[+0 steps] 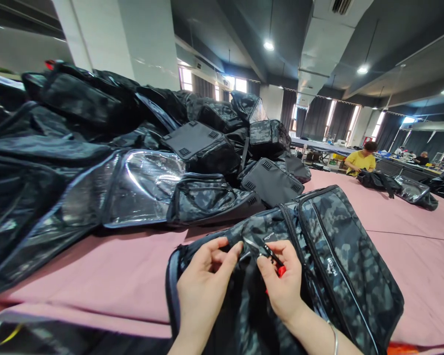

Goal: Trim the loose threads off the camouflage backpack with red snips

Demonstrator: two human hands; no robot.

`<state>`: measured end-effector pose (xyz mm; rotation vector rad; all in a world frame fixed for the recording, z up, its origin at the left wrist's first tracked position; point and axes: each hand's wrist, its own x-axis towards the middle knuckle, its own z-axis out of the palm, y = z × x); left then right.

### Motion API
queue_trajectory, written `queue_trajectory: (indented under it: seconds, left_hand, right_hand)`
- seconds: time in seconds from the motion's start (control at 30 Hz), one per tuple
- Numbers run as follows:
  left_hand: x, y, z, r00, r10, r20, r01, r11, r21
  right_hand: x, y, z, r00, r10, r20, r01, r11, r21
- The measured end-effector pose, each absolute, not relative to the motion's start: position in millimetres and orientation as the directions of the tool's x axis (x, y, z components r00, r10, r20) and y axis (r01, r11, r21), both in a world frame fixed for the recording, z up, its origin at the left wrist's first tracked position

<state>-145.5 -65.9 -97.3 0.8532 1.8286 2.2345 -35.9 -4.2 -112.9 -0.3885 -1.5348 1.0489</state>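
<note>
One camo bag (340, 266) lying on the pink table (96, 276), nearest the camera. Left hand (203, 286) pinching a fold of its fabric between thumb and fingers. Right hand (281, 286) closed around one red-handled snipper (277, 264), tip at the bag's top edge. Behind, one big pile of bags (133, 148), too many to count. One person in yellow (362, 160) far right.

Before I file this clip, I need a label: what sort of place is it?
Likely a bag workshop: a heap of black bags on a long pink table, both hands on a camouflage bag, another worker beyond.
</note>
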Motion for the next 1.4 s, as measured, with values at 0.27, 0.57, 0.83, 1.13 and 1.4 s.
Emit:
queue_trajectory:
  seconds: [0.27, 0.57, 0.83, 1.13, 1.4]
  left_hand:
    - [-140.7, -72.3, -96.4, -0.88, 0.361, 0.308, 0.198, -0.31, 0.93]
    - [-134.5, -78.7, -95.9, -0.894, 0.317, 0.316, 0.181, -0.388, 0.903]
    - [-131.2, -80.9, -93.1, -0.896, 0.32, 0.308, 0.186, -0.358, 0.915]
    - [-151.2, -84.8, -63.5, -0.932, 0.297, 0.208, 0.002, -0.568, 0.823]
    - [-170.7, -65.7, -52.5, -0.799, 0.445, 0.404, 0.206, -0.429, 0.88]
  right_hand:
    - [-31.8, -10.7, -112.8, -0.245, 0.522, 0.817, -0.012, 0.841, -0.541]
    - [-36.7, -10.6, -109.2, -0.278, 0.298, 0.913, 0.082, 0.955, -0.286]
    - [-42.8, -6.8, -93.8, -0.359, 0.366, 0.859, 0.067, 0.928, -0.367]
    - [-33.3, 14.5, -111.9, -0.072, 0.768, 0.637, -0.173, 0.619, -0.766]
    - [-25.6, 4.7, -111.9, -0.022, 0.831, 0.555, -0.271, 0.53, -0.804]
